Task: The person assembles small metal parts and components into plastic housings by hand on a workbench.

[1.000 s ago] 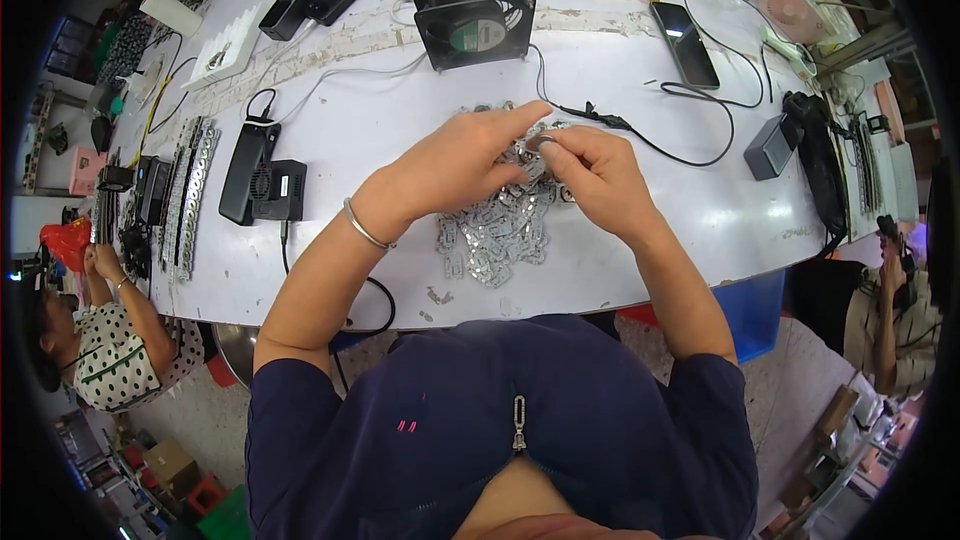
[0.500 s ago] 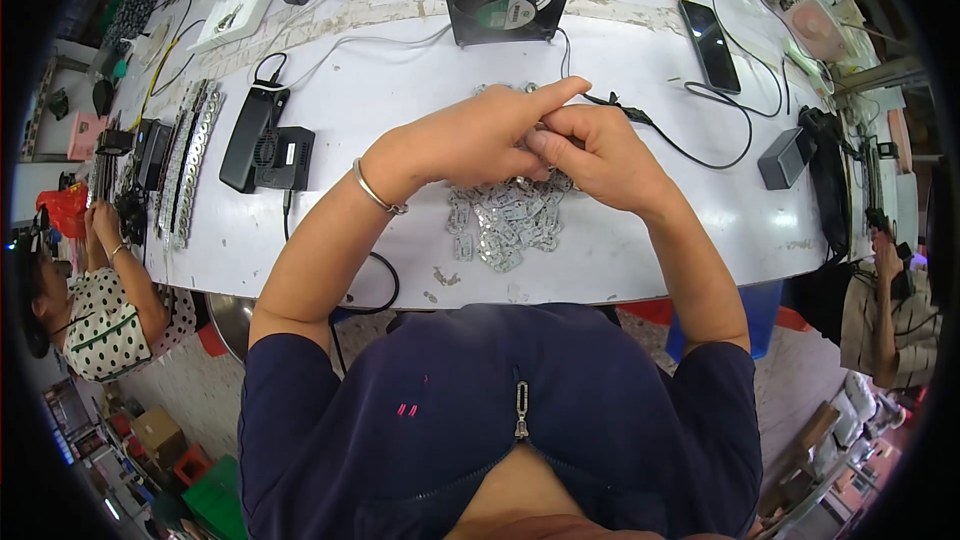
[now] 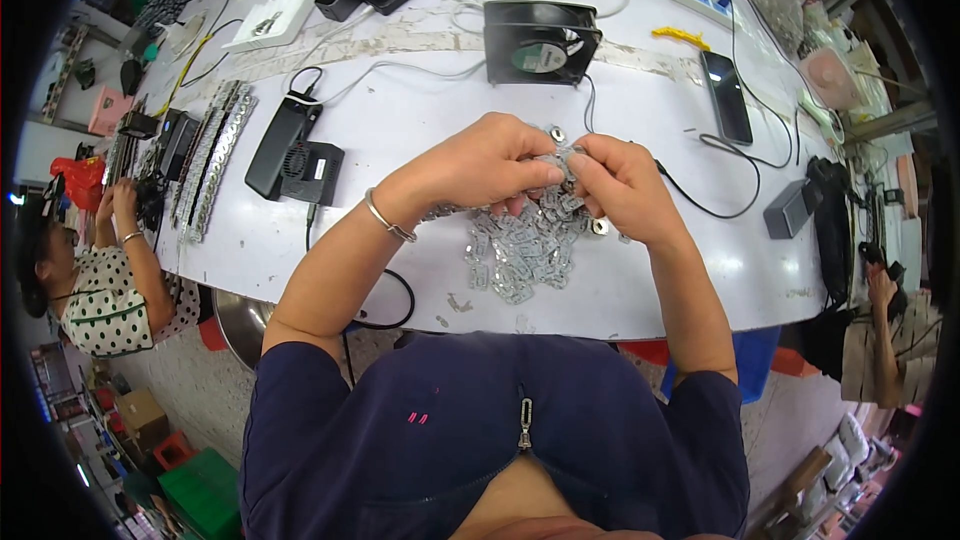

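Observation:
Above a pile of small clear, silvery flat pieces [image 3: 522, 252] on the white table, my two hands face each other with fingertips close together. My left hand [image 3: 492, 168], with a metal bangle at its wrist, is closed in a pinch on a small silvery piece [image 3: 561, 162]. On the other side of this piece, the thumb and fingers of my right hand [image 3: 622, 183] pinch too. Its exact kind is too small to tell. One round metal ring [image 3: 558, 134] shows just beyond the fingertips, and another ring [image 3: 600, 226] lies below my right hand.
Beyond my hands stands a black fan [image 3: 541, 43]. A black device with a small blower [image 3: 309, 173] lies left, beside rows of strung metal pieces [image 3: 212, 165]. To the right are a phone [image 3: 726, 97], cables and a dark box [image 3: 792, 209]. Other people work at both sides.
My hands have gone from overlapping to side by side, fingertips meeting around the small piece. The whole view has shifted, so the table things sit lower and farther right.

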### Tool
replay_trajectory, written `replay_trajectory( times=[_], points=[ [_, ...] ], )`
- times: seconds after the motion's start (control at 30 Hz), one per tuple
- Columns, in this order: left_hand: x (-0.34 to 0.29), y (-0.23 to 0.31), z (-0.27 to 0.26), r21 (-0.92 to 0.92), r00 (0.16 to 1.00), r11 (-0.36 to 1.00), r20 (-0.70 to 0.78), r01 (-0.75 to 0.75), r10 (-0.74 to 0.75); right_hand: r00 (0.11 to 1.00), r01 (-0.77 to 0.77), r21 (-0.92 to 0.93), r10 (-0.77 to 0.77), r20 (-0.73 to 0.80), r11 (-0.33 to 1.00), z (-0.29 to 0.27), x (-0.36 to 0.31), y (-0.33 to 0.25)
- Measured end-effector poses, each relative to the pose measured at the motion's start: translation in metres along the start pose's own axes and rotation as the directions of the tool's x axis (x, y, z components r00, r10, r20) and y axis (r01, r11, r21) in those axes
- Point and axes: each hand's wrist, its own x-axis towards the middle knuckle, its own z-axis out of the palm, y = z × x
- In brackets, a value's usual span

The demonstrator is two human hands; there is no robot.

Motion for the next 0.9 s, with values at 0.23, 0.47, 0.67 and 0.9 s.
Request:
replay_trajectory(
  times=[0.23,0.47,0.67,0.9],
  points=[
    [-0.006,0.006,-0.004,-0.042,0.999,0.998,0.012,-0.036,0.036,0.990,-0.031,0.164,0.008,0.139,0.986,-0.007,-0.001,0.001],
    [-0.002,-0.001,-0.005,0.144,0.963,0.976,-0.192,-0.165,0.191,0.998,-0.058,0.264,0.057,0.014,0.963,-0.008,0.010,0.015],
    [0.015,-0.026,0.012,0.745,0.678,0.605,-0.291,-0.282,0.674,0.993,-0.095,0.117,0.102,-0.057,0.989,-0.009,0.012,0.009],
    [0.018,-0.029,0.012,0.851,0.594,0.468,-0.254,-0.238,0.764,0.996,-0.056,0.064,0.060,-0.060,0.996,-0.004,0.019,0.008]
  ],
)
